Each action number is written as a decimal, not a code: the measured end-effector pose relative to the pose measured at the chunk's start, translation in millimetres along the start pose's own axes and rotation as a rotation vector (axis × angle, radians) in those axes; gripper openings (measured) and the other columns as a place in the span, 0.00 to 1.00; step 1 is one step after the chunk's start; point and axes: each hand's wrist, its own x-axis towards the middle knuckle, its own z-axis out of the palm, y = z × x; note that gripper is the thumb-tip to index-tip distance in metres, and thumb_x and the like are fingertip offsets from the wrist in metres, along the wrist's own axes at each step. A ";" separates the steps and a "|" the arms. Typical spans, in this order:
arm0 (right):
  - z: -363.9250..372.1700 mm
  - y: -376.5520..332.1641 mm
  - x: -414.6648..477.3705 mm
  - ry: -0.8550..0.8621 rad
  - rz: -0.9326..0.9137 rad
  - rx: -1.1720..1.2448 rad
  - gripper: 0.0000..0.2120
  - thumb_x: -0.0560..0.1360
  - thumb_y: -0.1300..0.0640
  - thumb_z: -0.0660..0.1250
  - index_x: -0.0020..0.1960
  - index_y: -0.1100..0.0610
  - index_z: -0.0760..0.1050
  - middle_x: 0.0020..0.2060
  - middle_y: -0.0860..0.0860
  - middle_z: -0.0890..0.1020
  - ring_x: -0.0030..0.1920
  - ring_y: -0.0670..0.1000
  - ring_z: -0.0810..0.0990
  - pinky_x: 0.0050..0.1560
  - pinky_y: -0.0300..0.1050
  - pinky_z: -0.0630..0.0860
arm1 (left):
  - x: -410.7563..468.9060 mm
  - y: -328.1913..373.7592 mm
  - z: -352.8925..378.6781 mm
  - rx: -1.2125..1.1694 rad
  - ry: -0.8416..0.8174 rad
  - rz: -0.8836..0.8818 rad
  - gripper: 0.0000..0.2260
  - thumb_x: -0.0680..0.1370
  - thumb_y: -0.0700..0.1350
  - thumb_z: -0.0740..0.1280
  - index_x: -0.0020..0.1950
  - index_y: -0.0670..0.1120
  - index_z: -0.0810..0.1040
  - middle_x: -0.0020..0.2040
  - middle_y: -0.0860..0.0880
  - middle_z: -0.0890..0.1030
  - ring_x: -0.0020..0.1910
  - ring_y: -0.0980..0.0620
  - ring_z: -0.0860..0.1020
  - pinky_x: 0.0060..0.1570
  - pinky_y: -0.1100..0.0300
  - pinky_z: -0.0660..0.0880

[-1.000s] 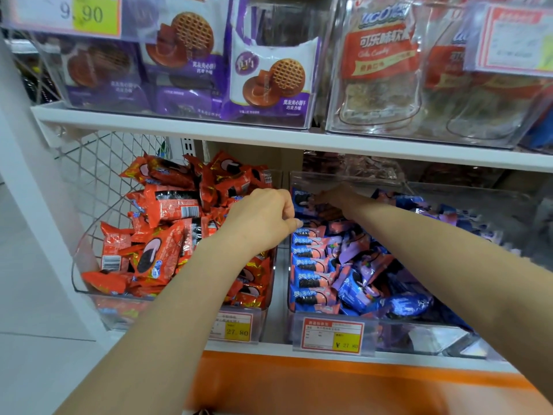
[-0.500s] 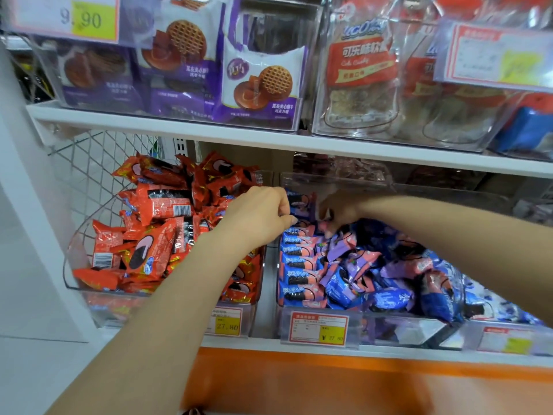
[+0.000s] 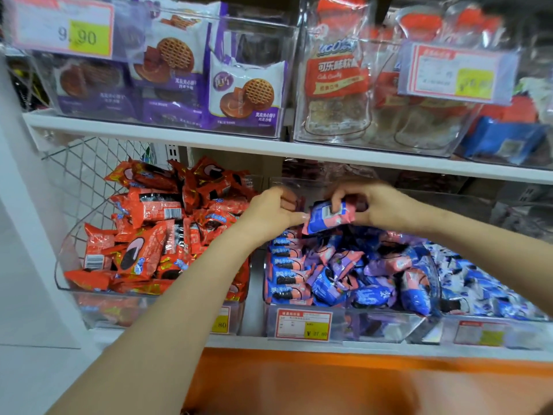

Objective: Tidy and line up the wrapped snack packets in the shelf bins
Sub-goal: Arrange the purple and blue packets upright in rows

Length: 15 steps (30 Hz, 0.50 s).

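Note:
A blue and pink snack packet [image 3: 326, 217] is held up over the back of the middle clear bin [image 3: 374, 323]. My right hand [image 3: 378, 205] grips its right end from above. My left hand [image 3: 273, 212] has curled fingers, and its thumb meets the packet's left end. Below, a neat row of blue and pink packets [image 3: 285, 272] runs along the bin's left side. The rest of the blue and purple packets [image 3: 377, 280] lie jumbled to the right. The left bin holds a heap of orange-red packets [image 3: 146, 235].
A third bin at the right holds blue and white packets [image 3: 481, 290]. Price tags [image 3: 303, 324] hang on the bin fronts. The upper shelf [image 3: 269, 149] sits close above my hands and carries bins of purple waffle-biscuit packs [image 3: 245, 91] and red candy bags [image 3: 336, 76]. A wire mesh panel [image 3: 80, 175] closes the left side.
My right hand has come out of the back of the middle bin with one blue and pink packet lifted. My left hand has shifted slightly right to meet it. The view has moved.

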 end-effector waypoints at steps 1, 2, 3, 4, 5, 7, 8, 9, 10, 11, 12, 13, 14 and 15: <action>0.8 -2.3 -9.6 0.029 0.023 0.080 0.15 0.68 0.71 0.71 0.42 0.51 0.74 0.37 0.40 0.77 0.39 0.34 0.74 0.43 0.27 0.67 | -1.1 2.7 4.6 -0.060 -0.042 -0.032 0.20 0.72 0.43 0.72 0.61 0.39 0.72 0.55 0.43 0.79 0.54 0.47 0.78 0.59 0.52 0.75; 2.6 -4.4 -18.1 0.063 0.024 0.146 0.17 0.68 0.71 0.71 0.41 0.50 0.74 0.38 0.39 0.78 0.39 0.35 0.75 0.44 0.28 0.68 | -2.8 5.4 8.8 -0.144 -0.101 -0.076 0.19 0.74 0.44 0.71 0.61 0.39 0.72 0.54 0.42 0.79 0.52 0.47 0.79 0.58 0.52 0.76; 5.8 -6.8 -25.5 0.108 0.011 0.181 0.17 0.68 0.70 0.73 0.40 0.48 0.74 0.40 0.38 0.78 0.43 0.36 0.76 0.47 0.30 0.70 | -4.3 7.8 11.9 -0.257 -0.180 -0.127 0.15 0.75 0.45 0.69 0.57 0.40 0.74 0.51 0.43 0.80 0.49 0.49 0.80 0.54 0.55 0.78; 9.8 -8.0 -31.4 0.155 -0.011 0.194 0.17 0.67 0.67 0.74 0.39 0.46 0.74 0.44 0.38 0.79 0.47 0.37 0.77 0.52 0.32 0.71 | -6.2 11.0 14.8 -0.384 -0.258 -0.178 0.09 0.77 0.45 0.67 0.52 0.40 0.75 0.46 0.44 0.81 0.44 0.51 0.80 0.49 0.58 0.79; 13.4 -9.3 -35.8 0.202 -0.030 0.190 0.15 0.67 0.64 0.74 0.40 0.45 0.75 0.49 0.40 0.78 0.51 0.39 0.77 0.55 0.33 0.71 | -8.2 14.0 17.3 -0.485 -0.311 -0.213 0.06 0.78 0.44 0.66 0.47 0.41 0.76 0.43 0.45 0.81 0.40 0.53 0.80 0.44 0.61 0.79; 19.6 -8.7 -41.0 0.288 -0.041 0.234 0.15 0.66 0.64 0.73 0.41 0.44 0.76 0.50 0.44 0.79 0.52 0.41 0.77 0.56 0.33 0.71 | -10.4 16.4 21.2 -0.553 -0.313 -0.245 0.05 0.78 0.44 0.65 0.47 0.42 0.76 0.43 0.45 0.81 0.40 0.54 0.80 0.41 0.63 0.79; 22.4 -8.5 -42.6 0.321 -0.019 0.318 0.16 0.66 0.66 0.74 0.40 0.46 0.76 0.48 0.45 0.80 0.50 0.41 0.78 0.54 0.33 0.72 | -10.3 16.2 22.2 -0.523 -0.288 -0.243 0.08 0.78 0.47 0.65 0.50 0.43 0.75 0.47 0.46 0.81 0.43 0.54 0.80 0.42 0.62 0.80; 24.4 -7.6 -43.5 0.343 0.021 0.403 0.15 0.66 0.68 0.74 0.40 0.49 0.76 0.44 0.46 0.81 0.46 0.42 0.79 0.52 0.33 0.73 | -8.7 14.6 23.0 -0.464 -0.259 -0.224 0.12 0.77 0.51 0.65 0.55 0.45 0.74 0.52 0.47 0.80 0.48 0.53 0.80 0.45 0.61 0.80; 25.7 -8.0 -43.1 0.363 0.066 0.473 0.14 0.66 0.69 0.74 0.41 0.52 0.76 0.41 0.46 0.82 0.42 0.42 0.79 0.48 0.33 0.75 | -7.7 13.3 23.3 -0.406 -0.240 -0.195 0.15 0.76 0.54 0.65 0.58 0.48 0.73 0.55 0.49 0.78 0.52 0.54 0.79 0.47 0.60 0.80; 26.4 -8.1 -41.7 0.380 0.120 0.533 0.12 0.67 0.68 0.73 0.42 0.54 0.77 0.37 0.46 0.82 0.39 0.42 0.79 0.43 0.34 0.76 | -7.0 12.2 23.2 -0.362 -0.238 -0.153 0.15 0.76 0.56 0.65 0.58 0.50 0.74 0.55 0.51 0.78 0.53 0.56 0.78 0.49 0.60 0.79; 26.7 -8.7 -40.6 0.389 0.180 0.602 0.09 0.68 0.68 0.72 0.43 0.56 0.77 0.34 0.46 0.82 0.35 0.43 0.79 0.38 0.35 0.77 | -7.6 12.1 23.1 -0.332 -0.248 -0.106 0.12 0.76 0.55 0.66 0.56 0.51 0.75 0.52 0.53 0.78 0.51 0.58 0.77 0.49 0.63 0.78; 27.4 -8.5 -39.9 0.389 0.233 0.673 0.07 0.68 0.66 0.71 0.43 0.57 0.77 0.32 0.47 0.82 0.31 0.44 0.79 0.34 0.36 0.77 | -8.1 11.6 23.2 -0.302 -0.262 -0.067 0.09 0.75 0.52 0.68 0.53 0.51 0.76 0.48 0.53 0.79 0.46 0.60 0.77 0.46 0.66 0.76; 28.1 -8.4 -39.2 0.388 0.279 0.727 0.05 0.68 0.64 0.71 0.43 0.58 0.78 0.30 0.49 0.82 0.29 0.45 0.79 0.31 0.36 0.77 | -8.6 11.4 23.8 -0.276 -0.271 -0.044 0.06 0.75 0.48 0.69 0.49 0.50 0.77 0.44 0.53 0.79 0.41 0.60 0.77 0.42 0.68 0.74; 28.7 -9.1 -38.1 0.387 0.316 0.761 0.06 0.67 0.62 0.71 0.44 0.59 0.78 0.30 0.50 0.82 0.27 0.46 0.78 0.30 0.37 0.77 | -8.2 10.8 24.5 -0.261 -0.273 -0.033 0.05 0.74 0.45 0.71 0.46 0.50 0.76 0.41 0.53 0.79 0.37 0.60 0.76 0.40 0.68 0.73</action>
